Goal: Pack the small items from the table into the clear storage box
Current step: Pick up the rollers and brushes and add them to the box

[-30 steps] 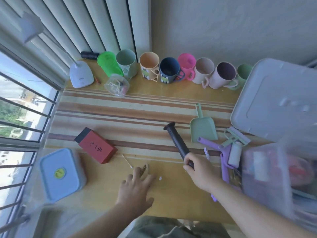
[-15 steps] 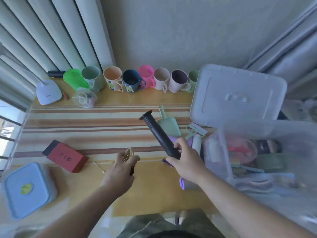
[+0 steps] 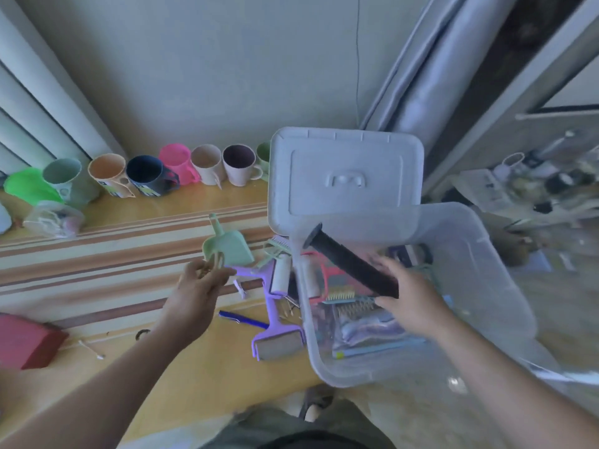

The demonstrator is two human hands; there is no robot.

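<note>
The right hand (image 3: pixel 410 298) is gripping the black handle grip (image 3: pixel 351 262) over the clear storage box (image 3: pixel 479 270); lowering it flat beside the combs looks wisest, while the left hand (image 3: pixel 197 286) is pinching a small tan clip (image 3: pixel 216 262) above the table (image 3: pixel 194 361)

The clear storage box (image 3: pixel 470 286) stands open at the right end of the table (image 3: pixel 194 367), already holding combs and flat packets. A black ribbed handle (image 3: pixel 350 264) slants above its opening, flared end up and to the left. Still on the table beside the box lie a green scoop (image 3: pixel 230 247), purple lint rollers (image 3: pixel 275 322) and a blue pen (image 3: pixel 243 319).
</note>
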